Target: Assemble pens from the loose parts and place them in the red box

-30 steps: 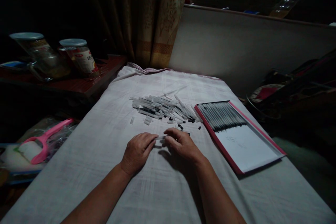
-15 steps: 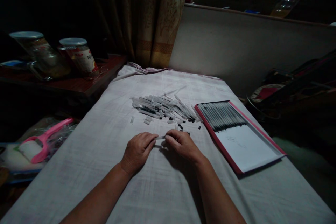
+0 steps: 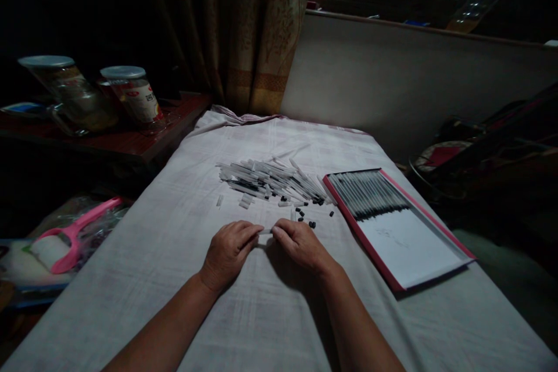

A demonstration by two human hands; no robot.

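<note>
Between my two hands, low over the cloth, is a thin pen (image 3: 266, 231) with a pale barrel. My left hand (image 3: 229, 250) pinches its left end and my right hand (image 3: 300, 244) its right end, where a dark part shows at the fingertips. Most of the pen is hidden by fingers. Just beyond lies a loose heap of clear pen parts (image 3: 270, 177), with several small black plugs (image 3: 301, 213) scattered along its near side. To the right, a red-edged shallow box (image 3: 436, 250) holds a row of pens (image 3: 370, 190) with dark tips in its far half.
A pale checked cloth (image 3: 143, 267) covers the surface. At left, a dark red wooden table (image 3: 135, 142) bears lidded jars (image 3: 135, 99) and a glass mug (image 3: 82, 110). A pink-handled peeler-like object (image 3: 82, 229) lies lower left. A curtain (image 3: 257, 40) hangs behind.
My right hand has moved slightly left, closer to my left hand, so less of the pen shows between them. More black plugs are visible beyond my right hand.
</note>
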